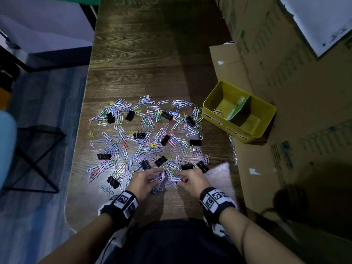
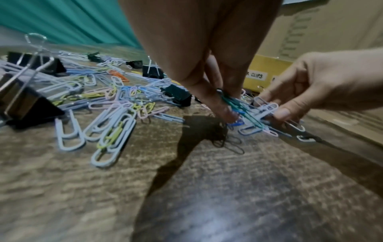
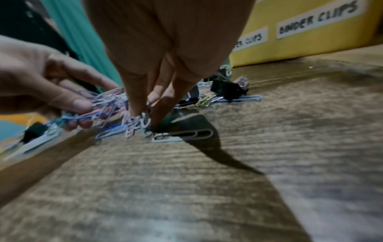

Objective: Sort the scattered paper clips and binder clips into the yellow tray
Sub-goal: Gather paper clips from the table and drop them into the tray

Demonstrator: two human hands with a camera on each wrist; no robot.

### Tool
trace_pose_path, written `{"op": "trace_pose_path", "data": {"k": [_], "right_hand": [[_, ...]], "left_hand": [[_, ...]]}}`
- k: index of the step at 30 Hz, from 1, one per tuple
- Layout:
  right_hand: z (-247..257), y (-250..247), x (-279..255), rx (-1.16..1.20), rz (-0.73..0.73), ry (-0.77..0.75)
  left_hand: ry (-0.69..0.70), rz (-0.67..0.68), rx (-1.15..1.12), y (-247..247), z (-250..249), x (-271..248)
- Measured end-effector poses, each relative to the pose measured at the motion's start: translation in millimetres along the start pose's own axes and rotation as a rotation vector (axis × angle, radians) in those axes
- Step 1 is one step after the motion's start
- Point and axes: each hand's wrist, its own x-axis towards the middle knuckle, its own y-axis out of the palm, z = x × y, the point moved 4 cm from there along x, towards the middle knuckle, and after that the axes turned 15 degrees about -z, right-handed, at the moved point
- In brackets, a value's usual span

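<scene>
Coloured paper clips (image 1: 148, 134) and several black binder clips (image 1: 195, 142) lie scattered over the dark wood table (image 1: 144, 54). The yellow tray (image 1: 213, 120) stands at the right on cardboard, labelled PAPER CLIPS and BINDER CLIPS. A few paper clips (image 1: 218, 112) lie in its left compartment. At the pile's near edge my left hand (image 1: 156, 178) pinches a bunch of paper clips (image 2: 238, 106). My right hand (image 1: 182, 180), close beside it, pinches more paper clips (image 3: 140, 121) just above the table. The yellow tray (image 3: 290, 45) stands beyond my right fingers.
Cardboard boxes (image 1: 285, 73) line the table's right side, and a flat cardboard sheet (image 1: 253, 178) lies under the tray. A green-and-white card divider (image 1: 241, 107) splits the tray. A black-framed stool (image 1: 38, 149) stands on the floor to the left.
</scene>
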Motion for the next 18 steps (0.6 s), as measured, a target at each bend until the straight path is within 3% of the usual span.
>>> {"op": "trace_pose_path", "data": {"k": [4,7,11,18], "right_hand": [[-2.7,-15.2,-2.2,0.197,-0.006,0.053],[-4.2,-29.3,-4.5,0.359,-0.008,0.106],[-3.9,-50.8,-4.4,0.558,-0.049,0.148],[10.1,-116.9,6.7,0.872,-0.327,0.131]], "left_hand": [[-0.281,0.095,-0.261,-8.6,5.4,9.2],[-0.356,0.162,-0.326,-20.5,-1.6,17.9],[-0.251,0.245,-0.292,-47.1,-41.2,31.2],[-0.066,0.431,-0.327,-72.4,-149.1,76.2]]}}
